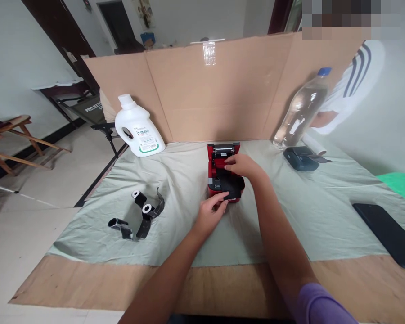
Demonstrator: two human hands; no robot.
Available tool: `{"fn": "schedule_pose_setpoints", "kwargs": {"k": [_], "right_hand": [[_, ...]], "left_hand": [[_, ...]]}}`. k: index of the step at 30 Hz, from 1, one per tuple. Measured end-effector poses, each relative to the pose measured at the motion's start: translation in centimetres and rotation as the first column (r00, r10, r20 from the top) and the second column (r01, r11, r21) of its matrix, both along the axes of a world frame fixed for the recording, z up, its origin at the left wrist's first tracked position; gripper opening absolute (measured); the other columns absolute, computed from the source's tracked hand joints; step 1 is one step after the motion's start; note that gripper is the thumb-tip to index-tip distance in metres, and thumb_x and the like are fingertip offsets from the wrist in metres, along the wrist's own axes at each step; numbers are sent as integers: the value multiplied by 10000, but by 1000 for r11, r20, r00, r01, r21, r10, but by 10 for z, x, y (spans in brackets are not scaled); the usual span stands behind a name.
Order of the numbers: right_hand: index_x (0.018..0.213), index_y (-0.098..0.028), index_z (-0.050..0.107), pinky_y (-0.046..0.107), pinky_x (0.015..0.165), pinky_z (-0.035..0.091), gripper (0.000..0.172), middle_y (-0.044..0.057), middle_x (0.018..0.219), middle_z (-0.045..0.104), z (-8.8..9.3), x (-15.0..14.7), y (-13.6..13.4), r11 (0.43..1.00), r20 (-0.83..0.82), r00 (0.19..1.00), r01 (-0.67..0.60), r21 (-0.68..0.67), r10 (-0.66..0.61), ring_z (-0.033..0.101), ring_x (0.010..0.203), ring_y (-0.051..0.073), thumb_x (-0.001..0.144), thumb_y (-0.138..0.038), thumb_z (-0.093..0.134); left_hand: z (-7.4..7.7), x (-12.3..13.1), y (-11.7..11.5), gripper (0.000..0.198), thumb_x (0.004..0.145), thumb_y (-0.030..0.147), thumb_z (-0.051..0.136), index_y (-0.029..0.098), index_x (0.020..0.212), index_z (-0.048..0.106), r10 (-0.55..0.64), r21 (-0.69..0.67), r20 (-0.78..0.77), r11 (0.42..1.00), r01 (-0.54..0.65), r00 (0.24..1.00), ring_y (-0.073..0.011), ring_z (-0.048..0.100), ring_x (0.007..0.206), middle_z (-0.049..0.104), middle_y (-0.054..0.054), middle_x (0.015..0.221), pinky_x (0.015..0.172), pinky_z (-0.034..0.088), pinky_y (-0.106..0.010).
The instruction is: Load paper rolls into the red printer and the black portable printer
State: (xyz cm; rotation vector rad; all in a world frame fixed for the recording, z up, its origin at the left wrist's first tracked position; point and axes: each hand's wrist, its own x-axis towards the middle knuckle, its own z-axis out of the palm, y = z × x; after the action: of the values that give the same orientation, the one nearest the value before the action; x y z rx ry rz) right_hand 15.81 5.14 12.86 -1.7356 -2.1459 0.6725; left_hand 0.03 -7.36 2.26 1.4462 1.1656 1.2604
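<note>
On cloth [185, 168], twelve o'clock, red device [227, 183] opened, not reclosed; whether left hand [210, 210] or right hand [243, 165] fingers clamp, I can't tell.

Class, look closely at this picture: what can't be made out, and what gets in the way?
All in the head view:
- Part of the red device's interior: the right hand covers it.
- Whether the left hand pinches the black piece or just touches it: too small to tell.
- Fine print on the label: too small.
- Full shape of the green thing: cut off by the right edge.
</note>
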Motion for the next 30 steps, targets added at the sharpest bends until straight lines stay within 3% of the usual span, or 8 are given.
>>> {"fn": "schedule_pose_setpoints", "kwargs": {"k": [3, 7, 13, 17, 20, 22, 25, 30], "right_hand": [[756, -190, 721, 321, 683, 430, 274, 52, 751, 701, 7, 15, 2, 991, -134, 982, 136, 16, -133, 620, 743, 217, 858, -408, 590], [911, -177, 629, 320, 789, 446, 239, 83, 1015, 704, -1, 16, 11, 930, -401, 881, 334, 152, -251, 619, 887, 209, 783, -377, 650], [950, -228, 519, 318, 722, 476, 373, 36, 953, 655, -18, 12, 24, 922, -805, 536, 387, -33, -253, 600, 805, 183, 761, -525, 643], [926, -219, 576, 374, 813, 495, 355, 37, 902, 640, -41, 21, 15, 946, -801, 575, 324, 33, -169, 589, 900, 224, 657, -425, 682], [1092, -236, 597, 432, 953, 492, 467, 94, 1226, 634, -73, 24, 1, 952, -811, 580, 286, 108, -82, 563, 1175, 281, 650, -365, 679], [1243, -267, 558, 456, 1069, 451, 556, 92, 1428, 556, -93, 22, -8, 968, -865, 500, 236, 82, -49, 512, 1321, 284, 710, -397, 651], [1353, -264, 499, 478, 1163, 391, 616, 91, 1491, 541, -113, 15, -15, 990, -947, 319, 141, 1, -44, 511, 1374, 286, 777, -466, 583], [1400, -267, 477, 485, 1210, 350, 657, 78, 1548, 504, -117, 9, -18, 997, -979, 202, 68, -23, -36, 466, 1437, 296, 797, -485, 621]], "left_hand": [[-3, -3, 1, 258, 853, 399, 718, 291, 1073, 797, 56, 38, -50, 998, -54, 997, -235, 687, 797, 774, -72, 920, 856, 588, -438], [-6, -6, 2, 228, 853, 390, 719, 271, 1024, 811, 69, 92, -88, 994, -61, 994, -250, 684, 830, 785, -97, 979, 878, 583, -454], [-13, -8, 4, 179, 876, 301, 678, 213, 959, 811, 167, 378, -94, 918, -120, 982, -141, 660, 624, 789, -58, 840, 658, 588, -286], [-11, -7, 4, 166, 890, 238, 655, 189, 948, 802, 195, 477, -111, 871, -120, 974, -116, 662, 602, 790, -53, 829, 638, 586, -243], [-10, -6, 2, 164, 899, 229, 649, 194, 959, 797, 195, 473, -140, 875, -107, 971, -120, 662, 613, 785, -51, 822, 646, 585, -249], [-11, -6, 1, 163, 907, 226, 637, 197, 952, 791, 174, 469, -159, 880, -80, 972, -117, 650, 618, 777, -48, 815, 635, 569, -245], [-10, -13, 0, 204, 924, 220, 592, 185, 1028, 764, 132, 485, -174, 874, -32, 976, -110, 598, 601, 714, -24, 734, 624, 534, -240], [1, -33, 17, 347, 987, 289, 504, 187, 1285, 651, 238, 417, -188, 898, -142, 953, -118, 523, 639, 538, 17, 715, 658, 493, -243]]}}
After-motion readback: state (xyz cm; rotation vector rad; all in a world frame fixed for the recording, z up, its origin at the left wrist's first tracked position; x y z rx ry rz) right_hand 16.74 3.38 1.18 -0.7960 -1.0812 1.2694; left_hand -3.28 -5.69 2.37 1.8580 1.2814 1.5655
